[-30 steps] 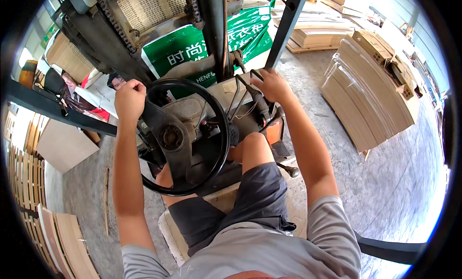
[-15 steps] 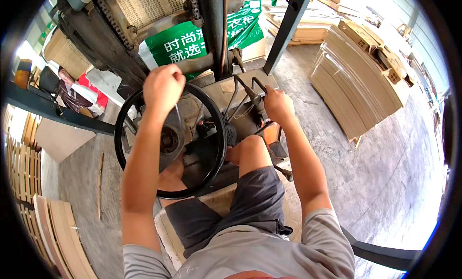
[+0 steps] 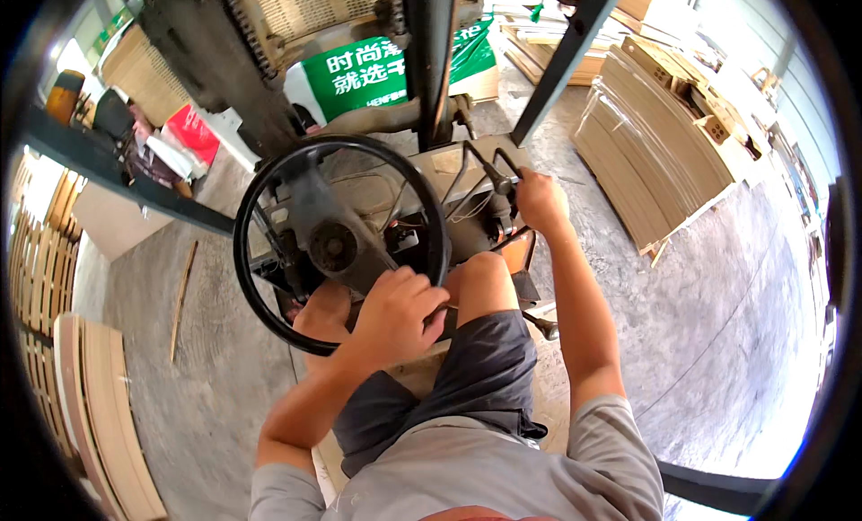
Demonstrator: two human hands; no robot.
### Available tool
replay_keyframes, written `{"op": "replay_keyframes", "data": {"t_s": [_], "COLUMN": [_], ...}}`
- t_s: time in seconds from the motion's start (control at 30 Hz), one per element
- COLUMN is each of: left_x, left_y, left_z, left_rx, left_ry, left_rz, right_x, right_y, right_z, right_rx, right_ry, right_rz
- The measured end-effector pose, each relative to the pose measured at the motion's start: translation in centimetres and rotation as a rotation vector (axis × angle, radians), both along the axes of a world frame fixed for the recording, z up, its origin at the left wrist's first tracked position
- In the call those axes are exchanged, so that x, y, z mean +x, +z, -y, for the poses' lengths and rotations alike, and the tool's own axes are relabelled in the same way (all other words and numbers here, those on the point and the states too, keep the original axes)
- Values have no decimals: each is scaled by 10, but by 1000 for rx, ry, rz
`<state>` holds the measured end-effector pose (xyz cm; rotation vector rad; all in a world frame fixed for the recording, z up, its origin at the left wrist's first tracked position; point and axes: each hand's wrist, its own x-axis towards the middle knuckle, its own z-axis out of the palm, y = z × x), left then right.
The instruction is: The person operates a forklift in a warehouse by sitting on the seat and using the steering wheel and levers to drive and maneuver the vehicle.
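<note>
The large black steering wheel (image 3: 333, 247) stands before me, its hub and spokes showing. My left hand (image 3: 400, 314) is closed over the lower right of its rim, fingers curled; the palm side is hidden. Off to the right, my right hand (image 3: 542, 201) wraps round the end of a bent black control lever (image 3: 508, 160). A second bent lever (image 3: 456, 171) stands just left of that one, untouched. Both levers rise by the front panel of the forklift. My knees sit under and beside the wheel.
Ahead rises the forklift mast (image 3: 429, 63) with chains. Beyond it lies green printed plastic sheeting (image 3: 359, 72). A tall stack of flat boards (image 3: 646, 153) stands at right. A dark post (image 3: 567, 67) slants up. Boards (image 3: 103, 404) and pallets (image 3: 36, 278) stand at left.
My left hand has swept from the top of the wheel to its lower right, and the spokes have turned. The right hand stays on the lever. The surroundings have shifted slightly in view.
</note>
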<state>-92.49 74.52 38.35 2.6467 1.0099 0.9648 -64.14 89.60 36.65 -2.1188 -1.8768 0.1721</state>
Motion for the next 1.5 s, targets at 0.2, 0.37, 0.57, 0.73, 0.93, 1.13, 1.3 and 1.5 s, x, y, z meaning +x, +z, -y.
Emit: {"op": "replay_keyframes", "data": {"t_s": [0.2, 0.37, 0.57, 0.73, 0.93, 1.13, 1.3, 1.5], "left_x": [-26, -35, -49, -41, -8, 30, 49, 33], "left_y": [-30, -26, -18, -11, -16, -23, -14, 30], "left_z": [139, 209, 269, 313, 405, 508, 587, 625], "left_rx": [126, 269, 314, 273, 365, 359, 280, 113], "left_ry": [360, 598, 800, 900, 904, 959, 920, 900], "left_rz": [191, 193, 266, 327, 304, 325, 176, 49], "right_x": [38, 70, 92, 119, 145, 178, 233, 256], "right_y": [-9, -13, -21, -22, -17, -9, -10, 4], "right_z": [74, 139, 213, 276, 359, 453, 535, 623], "right_rx": [31, 124, 139, 151, 132, 94, 59, 169], "right_ry": [13, 76, 84, 89, 119, 111, 157, 302], "right_rz": [25, 20, -5, -5, 22, 39, -20, 82]}}
